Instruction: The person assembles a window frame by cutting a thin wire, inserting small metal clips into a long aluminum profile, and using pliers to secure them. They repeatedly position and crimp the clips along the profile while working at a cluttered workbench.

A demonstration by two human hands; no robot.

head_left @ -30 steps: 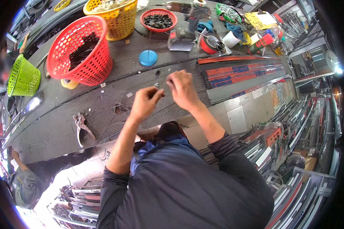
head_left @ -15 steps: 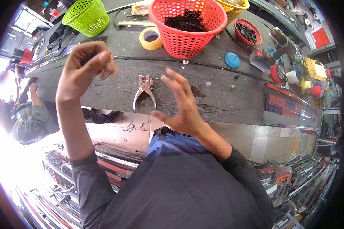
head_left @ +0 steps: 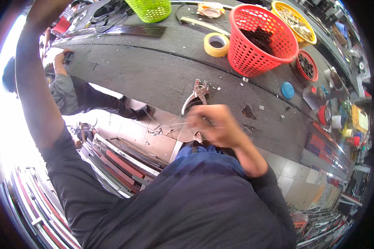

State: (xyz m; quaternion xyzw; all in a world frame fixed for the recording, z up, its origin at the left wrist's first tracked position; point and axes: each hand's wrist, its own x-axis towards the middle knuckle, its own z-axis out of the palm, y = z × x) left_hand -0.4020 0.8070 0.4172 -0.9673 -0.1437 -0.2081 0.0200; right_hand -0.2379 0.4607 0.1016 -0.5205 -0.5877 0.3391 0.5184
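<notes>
My right hand [head_left: 216,124] is closed in front of the bench's near edge, somewhat blurred. A thin pale strand [head_left: 176,124] runs leftward from its fingers; whether it is wire or line I cannot make out. Just beyond, metal pliers [head_left: 200,90] with wide block-like jaws and curved handles lie on the dark bench [head_left: 133,68], their handles partly hidden behind this hand. My left arm reaches far up at the left. Only part of my left hand [head_left: 47,11] shows at the top edge, its fingers out of view.
A red basket [head_left: 241,54] of black parts stands beyond the pliers, beside a yellow tape roll [head_left: 216,44]. Green [head_left: 151,10] and yellow [head_left: 305,36] baskets, a small red basket [head_left: 306,66] and a blue lid [head_left: 287,90] are around. A co-worker [head_left: 68,89] stands left; long profiles [head_left: 120,162] lie below.
My left arm has swung up and outward, taking the hand mostly out of view. My right hand has gone from spread fingers to closed. The view has turned, shifting the bench items rightward.
</notes>
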